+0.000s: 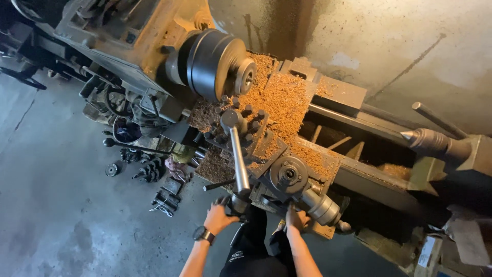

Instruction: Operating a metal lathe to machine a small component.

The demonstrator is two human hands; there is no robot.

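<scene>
At the far left a grey concrete floor (pixel 56 205) carries a scatter of dark metal parts (pixel 148 172), gear-like pieces and a small block set, lying near the foot of the machine; above them stands the worn headstock (pixel 128 46) of a metal lathe, and its dark round chuck (pixel 215 64) faces to the right. Orange-brown chips (pixel 279 102) lie thick over the carriage just beside the chuck; out of them rises the tool post, from which a long bright steel lever (pixel 239 159) runs down toward the person. The left hand (pixel 219 218), a dark watch (pixel 203 235) on its wrist, is curled around the lower end of that lever, fingers wrapped and closed on the grip; the lever sits just left of a round graduated dial (pixel 288 174) on the slide. The right hand (pixel 296 218) rests at the lower edge of the carriage beside a bright cylindrical handwheel collar (pixel 323 208); its fingers bend over a small handle there, though whether they grip it tight cannot be told. Farther right the bed runs to the tailstock (pixel 451 149), its pointed centre (pixel 412 136) aimed back at the chuck; cardboard boxes (pixel 435 249) sit at the bottom right.
</scene>
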